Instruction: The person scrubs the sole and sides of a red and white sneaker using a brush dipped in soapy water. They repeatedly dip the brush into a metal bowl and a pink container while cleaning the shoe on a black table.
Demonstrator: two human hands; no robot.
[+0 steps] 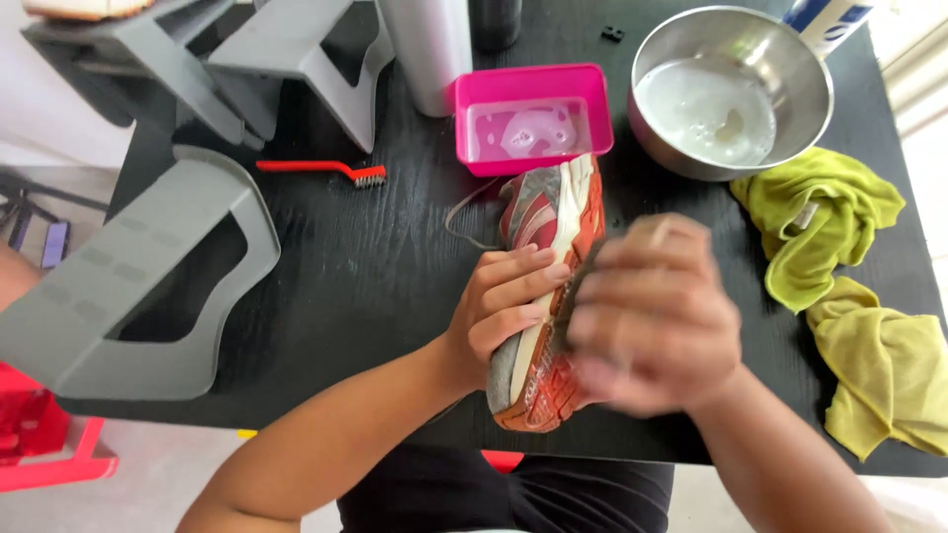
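Left hand (504, 306) gripping shoe (543, 286), blurred right hand (652, 316), pink tub (531, 116) behind

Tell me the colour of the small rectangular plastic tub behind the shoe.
Bright pink rectangular plastic tub, seen clearly in the head view.

Bright, even daylight fills the scene; the strongest glare sits at the far right edge, well beyond the right hand (652, 316), washing out detail; that hand is smeared by motion blur; the left hand (504, 301) beside it stays sharp; shadows are soft; straight lines bow slightly near the edges.
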